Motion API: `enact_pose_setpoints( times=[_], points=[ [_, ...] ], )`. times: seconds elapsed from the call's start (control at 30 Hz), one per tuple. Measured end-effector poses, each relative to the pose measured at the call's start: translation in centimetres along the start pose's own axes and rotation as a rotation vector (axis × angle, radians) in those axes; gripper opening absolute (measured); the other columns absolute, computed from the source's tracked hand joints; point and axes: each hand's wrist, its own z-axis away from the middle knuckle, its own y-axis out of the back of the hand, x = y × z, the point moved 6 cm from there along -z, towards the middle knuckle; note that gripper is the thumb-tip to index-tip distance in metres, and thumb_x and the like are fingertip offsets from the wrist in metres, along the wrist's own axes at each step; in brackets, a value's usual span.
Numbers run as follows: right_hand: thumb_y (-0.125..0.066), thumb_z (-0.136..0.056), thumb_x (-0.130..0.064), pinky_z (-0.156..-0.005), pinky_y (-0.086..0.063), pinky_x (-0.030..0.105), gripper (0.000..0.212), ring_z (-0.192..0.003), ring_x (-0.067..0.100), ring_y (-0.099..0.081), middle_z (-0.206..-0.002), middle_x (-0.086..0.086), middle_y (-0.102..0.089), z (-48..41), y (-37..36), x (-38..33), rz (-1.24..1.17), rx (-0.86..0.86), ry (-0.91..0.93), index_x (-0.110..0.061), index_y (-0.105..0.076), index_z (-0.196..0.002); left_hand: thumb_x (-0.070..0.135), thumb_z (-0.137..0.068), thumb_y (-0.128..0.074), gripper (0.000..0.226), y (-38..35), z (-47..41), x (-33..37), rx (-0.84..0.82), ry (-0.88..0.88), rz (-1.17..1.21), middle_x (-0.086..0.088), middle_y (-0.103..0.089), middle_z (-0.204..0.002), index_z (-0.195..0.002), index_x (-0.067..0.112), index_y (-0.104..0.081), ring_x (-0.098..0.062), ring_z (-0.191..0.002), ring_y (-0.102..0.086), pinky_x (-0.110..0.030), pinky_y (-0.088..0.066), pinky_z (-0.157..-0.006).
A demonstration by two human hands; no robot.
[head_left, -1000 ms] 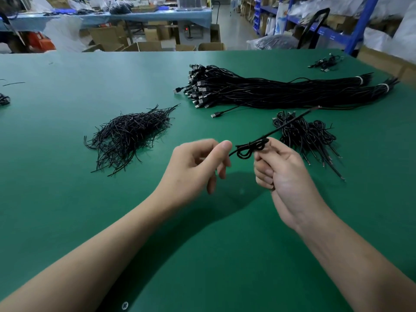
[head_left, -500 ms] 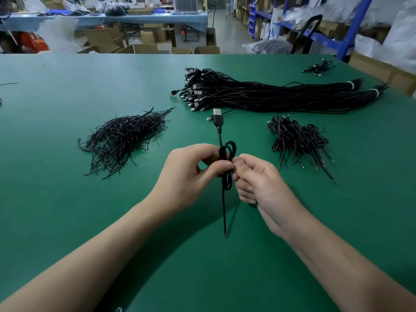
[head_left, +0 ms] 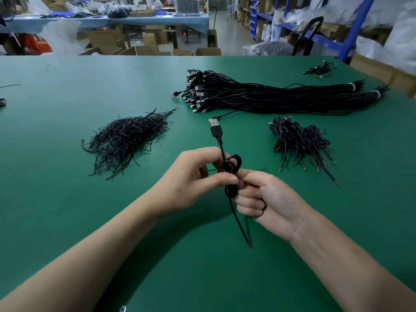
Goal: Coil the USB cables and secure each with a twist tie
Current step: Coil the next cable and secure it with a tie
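A small coiled black USB cable [head_left: 232,171] stands upright above the green table [head_left: 67,221], its plug [head_left: 215,126] pointing away and its bare tail [head_left: 242,226] hanging toward me. My left hand [head_left: 191,176] pinches the coil's middle between thumb and fingers. My right hand [head_left: 265,199] grips the same spot from the right with curled fingers. A loose heap of black twist ties [head_left: 126,138] lies to the left. A long bundle of straight USB cables [head_left: 270,95] lies farther back. Coiled, tied cables [head_left: 299,140] are piled at the right.
A few more cables [head_left: 319,68] lie at the table's far right corner, and stray wires [head_left: 4,95] at the left edge. Beyond the table stand cardboard boxes [head_left: 139,50], a blue bench [head_left: 112,19] and blue shelving [head_left: 351,25].
The coil swung from lying sideways in my right hand to upright, plug end away. My left hand came in and pinched it, and both hands now hold it together.
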Motion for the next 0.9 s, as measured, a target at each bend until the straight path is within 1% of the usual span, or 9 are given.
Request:
enact_pose_setpoints(
  times=[0.13, 0.23, 0.37, 0.43, 0.5, 0.57, 0.6, 0.73, 0.9],
  points=[
    [-0.045, -0.102, -0.018, -0.037, -0.011, 0.019, 0.037, -0.036, 0.003, -0.014, -0.045, -0.011, -0.019, 0.4, 0.3, 0.1, 0.083, 0.016, -0.077, -0.016, -0.049, -0.065, 0.027, -0.087, -0.077, 0.012, 0.0, 0.0, 1.1, -0.095, -0.050, -0.055, 0.008, -0.066, -0.087, -0.094, 0.025, -0.067, -0.017, -0.077, -0.058, -0.032, -0.040, -0.062],
    [-0.045, -0.102, -0.019, -0.037, -0.009, 0.019, 0.036, -0.036, 0.002, -0.013, -0.045, -0.012, -0.019, 0.5, 0.4, 0.2, 0.121, 0.022, -0.111, -0.016, -0.046, -0.066, 0.023, -0.087, -0.079, 0.012, -0.1, 0.0, 1.3, -0.153, -0.072, -0.102, 0.008, -0.065, -0.088, -0.094, 0.018, -0.070, -0.006, -0.080, -0.057, -0.018, -0.039, -0.071],
    [-0.043, -0.103, -0.018, -0.038, -0.011, 0.019, 0.033, -0.038, 0.003, -0.013, -0.047, -0.011, -0.018, 0.5, 0.4, 0.4, 0.140, 0.005, -0.115, -0.016, -0.045, -0.070, 0.023, -0.088, -0.078, 0.014, -0.3, 0.1, 1.2, -0.169, -0.113, -0.172, 0.008, -0.065, -0.091, -0.095, 0.012, -0.072, -0.001, -0.085, -0.058, -0.015, -0.041, -0.078],
    [-0.045, -0.104, -0.022, -0.042, -0.010, 0.022, 0.031, -0.041, 0.005, -0.015, -0.050, -0.010, -0.020, 0.5, 0.6, -0.1, 0.227, 0.022, -0.035, -0.016, -0.051, -0.074, 0.024, -0.090, -0.076, 0.010, -0.3, 0.2, 0.7, -0.115, -0.066, -0.111, 0.010, -0.065, -0.090, -0.096, 0.019, -0.069, -0.004, -0.081, -0.058, -0.016, -0.040, -0.070],
    [-0.046, -0.106, -0.032, -0.045, -0.014, 0.024, 0.029, -0.046, 0.008, -0.021, -0.055, -0.007, -0.027, 0.5, 0.9, -1.0, 0.420, 0.107, 0.101, -0.016, -0.057, -0.085, 0.029, -0.091, -0.072, 0.009, -0.2, 0.3, -0.3, -0.027, 0.070, 0.042, 0.011, -0.067, -0.090, -0.094, 0.022, -0.067, -0.019, -0.079, -0.060, -0.039, -0.047, -0.068],
    [-0.047, -0.103, -0.047, -0.050, -0.026, 0.025, 0.035, -0.053, 0.011, -0.032, -0.061, -0.005, -0.038, 0.7, 1.4, -2.2, 0.646, 0.234, 0.248, -0.017, -0.057, -0.087, 0.034, -0.090, -0.068, 0.013, 0.0, 0.4, -1.3, 0.067, 0.190, 0.165, 0.012, -0.067, -0.088, -0.093, 0.022, -0.068, -0.017, -0.084, -0.061, -0.052, -0.049, -0.078],
    [-0.049, -0.100, -0.052, -0.054, -0.031, 0.028, 0.035, -0.057, 0.012, -0.037, -0.065, -0.006, -0.043, 0.7, 1.6, -2.7, 0.748, 0.286, 0.322, -0.021, -0.058, -0.088, 0.036, -0.090, -0.067, 0.016, 0.1, 0.4, -1.8, 0.106, 0.221, 0.202, 0.011, -0.067, -0.087, -0.093, 0.020, -0.068, -0.011, -0.086, -0.061, -0.050, -0.050, -0.079],
    [-0.058, -0.086, -0.059, -0.066, -0.048, 0.024, 0.027, -0.076, 0.008, -0.059, -0.088, -0.014, -0.060, 1.3, 0.8, -3.6, 1.064, 0.349, 0.615, -0.038, -0.059, -0.104, 0.030, -0.095, -0.069, 0.012, -0.1, 0.5, -3.1, 0.189, 0.262, 0.278, 0.013, -0.065, -0.077, -0.090, 0.018, -0.069, 0.003, -0.064, -0.052, -0.013, -0.041, -0.062],
    [-0.067, -0.083, -0.049, -0.062, -0.053, 0.034, 0.020, -0.077, 0.010, -0.065, -0.086, -0.017, -0.066, 1.6, 0.3, -3.6, 1.202, 0.425, 0.760, -0.036, -0.065, -0.098, 0.036, -0.091, -0.071, 0.024, -0.9, 0.7, -3.8, 0.204, 0.327, 0.381, 0.000, -0.066, -0.079, -0.095, 0.012, -0.073, -0.011, -0.069, -0.054, -0.027, -0.045, -0.056]
  ],
)
